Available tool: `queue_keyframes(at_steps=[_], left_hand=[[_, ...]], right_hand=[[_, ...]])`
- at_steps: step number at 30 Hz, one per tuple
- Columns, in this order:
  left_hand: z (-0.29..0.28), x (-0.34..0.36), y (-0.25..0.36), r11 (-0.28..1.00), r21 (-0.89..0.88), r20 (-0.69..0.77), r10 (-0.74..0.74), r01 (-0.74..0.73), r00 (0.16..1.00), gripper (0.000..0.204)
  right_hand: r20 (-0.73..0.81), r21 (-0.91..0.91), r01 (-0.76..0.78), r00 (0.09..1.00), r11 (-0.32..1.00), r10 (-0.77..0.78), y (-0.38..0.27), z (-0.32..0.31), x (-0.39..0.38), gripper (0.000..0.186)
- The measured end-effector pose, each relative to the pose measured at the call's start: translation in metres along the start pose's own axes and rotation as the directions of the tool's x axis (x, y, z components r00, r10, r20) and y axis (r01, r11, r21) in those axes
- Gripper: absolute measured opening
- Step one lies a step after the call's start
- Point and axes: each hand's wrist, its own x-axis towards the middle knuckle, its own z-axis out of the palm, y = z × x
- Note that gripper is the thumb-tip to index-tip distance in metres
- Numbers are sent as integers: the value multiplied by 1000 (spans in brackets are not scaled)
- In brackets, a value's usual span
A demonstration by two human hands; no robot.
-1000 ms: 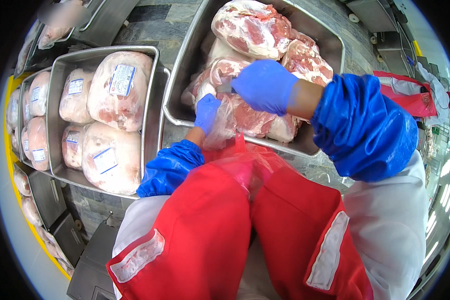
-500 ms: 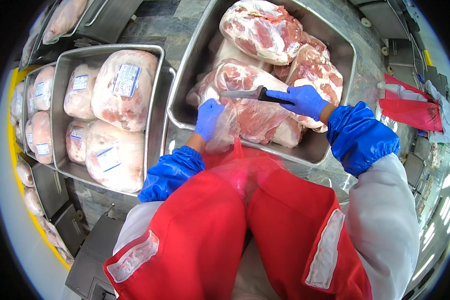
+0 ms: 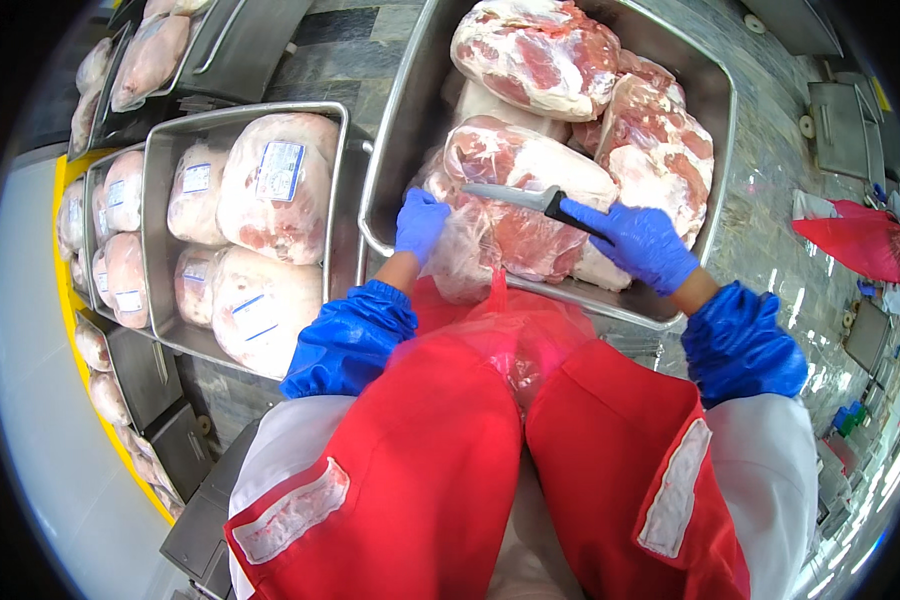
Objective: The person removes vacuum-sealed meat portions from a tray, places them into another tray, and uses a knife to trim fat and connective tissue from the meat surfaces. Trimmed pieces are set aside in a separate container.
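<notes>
My left hand grips crumpled clear plastic film at the near left corner of a large steel bin of raw meat. Held in my right hand is a knife with a black handle, its blade pointing left across a big fat-streaked cut, tip near the plastic. Behind it lie several more cuts. Red plastic hangs between the bin's near edge and my red apron.
Left of the bin, steel tubs hold several bagged, labelled meat pieces. More loaded trolleys line the left. Tiled floor shows around them. At the far right is what appears to be a co-worker in a red apron.
My right hand has drawn back down and rightward from beside my left hand, exposing the blade. My left hand stays on the plastic. The whole view has shifted slightly.
</notes>
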Motion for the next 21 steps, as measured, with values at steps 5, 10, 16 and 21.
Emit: queue_keyframes(at_steps=[5, 10, 16, 21], left_hand=[[5, -2, 1, 999, 21, -37, 31, -30, 999, 21], [14, 4, -15, 965, 55, 0, 257, -256, 966, 17], [24, -6, -14, 938, -138, 45, 326, -317, 944, 12], [4, -41, 18, 981, -112, 183, 176, -157, 967, 10]], right_hand=[[122, -61, 48, 992, 997, -41, -23, -69, 24, 47], [188, -164, 166, 973, 972, -134, -42, -89, 64, 44], [8, -22, 52, 999, 998, -52, -25, -80, 72, 50], [-84, 393, -179, 970, 902, 230, -11, -3, 65, 55]])
